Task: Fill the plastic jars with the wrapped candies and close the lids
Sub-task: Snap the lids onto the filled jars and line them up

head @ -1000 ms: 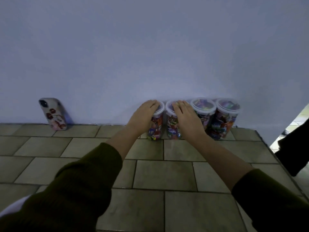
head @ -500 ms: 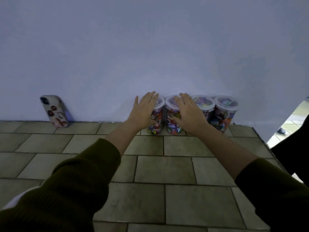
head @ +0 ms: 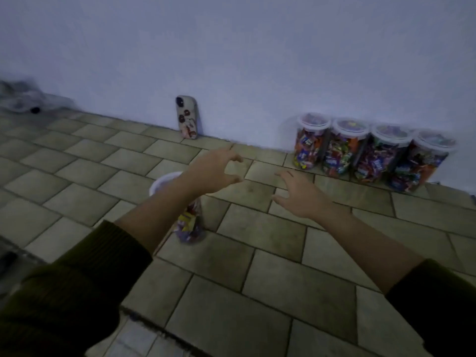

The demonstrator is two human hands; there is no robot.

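Observation:
Several clear plastic jars [head: 342,148] full of wrapped candies stand in a row against the wall at the right, each with a white-rimmed lid on. Another candy-filled jar [head: 189,222] stands on the tiled floor nearer me, mostly hidden behind my left forearm; only its white rim and lower body show. My left hand [head: 213,171] hovers above the floor with fingers loosely curled, holding nothing. My right hand [head: 298,194] hovers beside it, fingers spread and relaxed, empty. Both hands are well left of the jar row.
A phone [head: 187,117] in a patterned case leans upright against the wall. Blurred grey items [head: 23,99] lie on the floor at the far left. The floor is beige tile [head: 257,292]; a step edge runs along the lower left.
Both hands have left the two left jars of the row and pulled back toward me. My view has swung left, bringing the nearer jar and the far-left items into sight.

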